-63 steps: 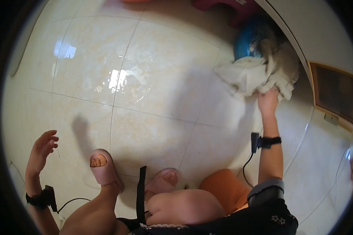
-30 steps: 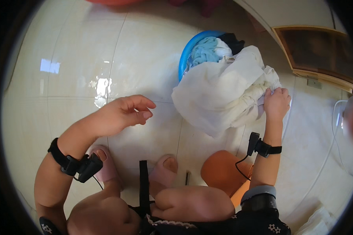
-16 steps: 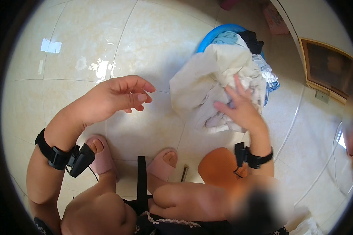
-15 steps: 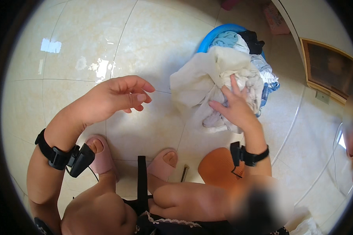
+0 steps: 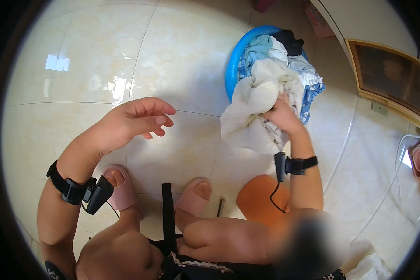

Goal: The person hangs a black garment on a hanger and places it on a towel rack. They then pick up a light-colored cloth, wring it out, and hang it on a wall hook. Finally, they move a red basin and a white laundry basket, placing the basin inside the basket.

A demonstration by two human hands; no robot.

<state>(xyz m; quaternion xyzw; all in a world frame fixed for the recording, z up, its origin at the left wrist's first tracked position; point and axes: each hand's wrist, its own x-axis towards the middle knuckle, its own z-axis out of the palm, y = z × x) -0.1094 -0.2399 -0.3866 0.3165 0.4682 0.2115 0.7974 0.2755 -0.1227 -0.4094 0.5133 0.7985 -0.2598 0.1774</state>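
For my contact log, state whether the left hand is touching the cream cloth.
Apart. The head view shows it plainly: floor tile is visible between the left hand and the cream cloth.

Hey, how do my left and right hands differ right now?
The left hand touches nothing; the right hand touches the cream cloth. The left hand's curved fingers show in plain view, while the right hand's are partly hidden in the folds. Both have a black device strapped on behind the wrist.

White light (image 5: 119, 87) glints off glossy cream floor tiles (image 5: 182, 56) beside a wood-framed panel (image 5: 391, 72).
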